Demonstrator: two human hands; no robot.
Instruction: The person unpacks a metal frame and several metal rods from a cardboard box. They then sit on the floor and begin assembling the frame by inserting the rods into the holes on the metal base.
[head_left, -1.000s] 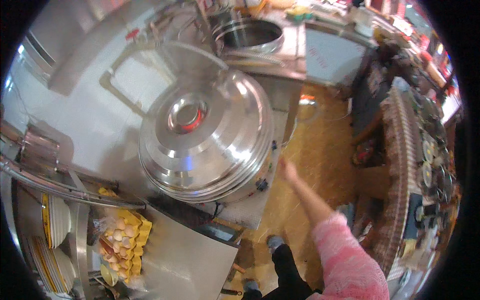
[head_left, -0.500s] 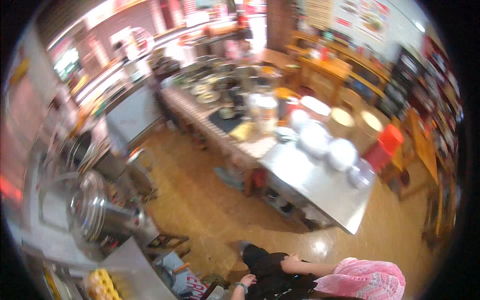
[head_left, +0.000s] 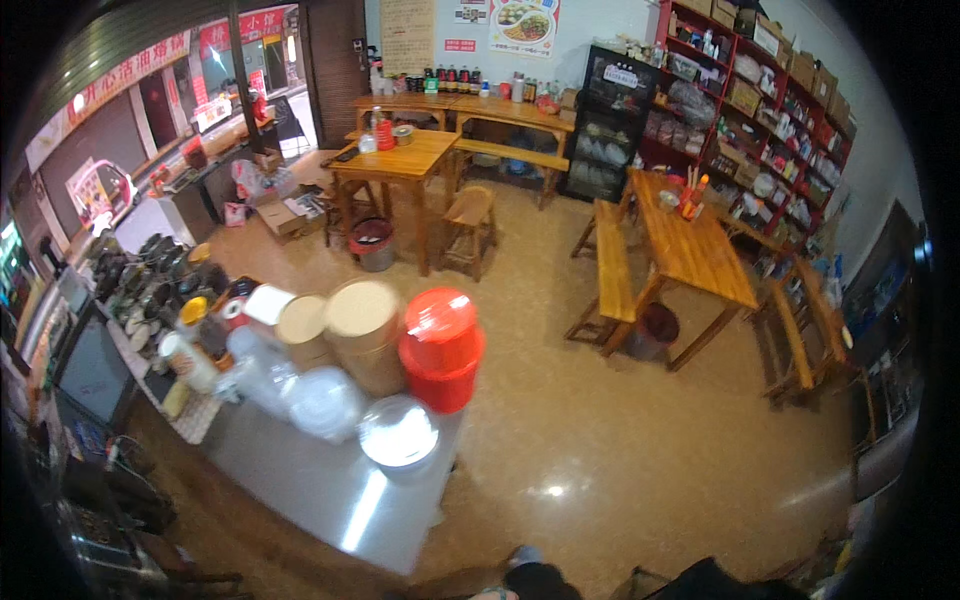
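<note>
Only a sliver of my left hand [head_left: 496, 595] shows, at the bottom edge beside my dark trouser leg; a greenish band crosses it and its fingers are out of sight. My right hand is not in view. Ahead to the left stands a steel-topped counter [head_left: 300, 490], apart from my hand. Along its far side are a stack of red plastic tubs [head_left: 440, 350], two stacks of brown paper bowls [head_left: 364, 335], [head_left: 305, 330] and clear plastic bowls [head_left: 325, 400]. A stack of shiny round containers [head_left: 398, 432] sits nearest the counter's right edge.
Pots and dishes [head_left: 150, 285] crowd the counter's far left end. A wooden table [head_left: 690, 235] with a bench [head_left: 612, 265] stands to the right, another table [head_left: 400, 155] farther back. Past them are a black display fridge [head_left: 605, 125], red shelves [head_left: 745, 110] and a stool [head_left: 468, 212].
My view has swung right, so the counter now lies at the left and the dining tables show fully. My right hand and pink sleeve have left the picture; my left hand has nearly gone.
</note>
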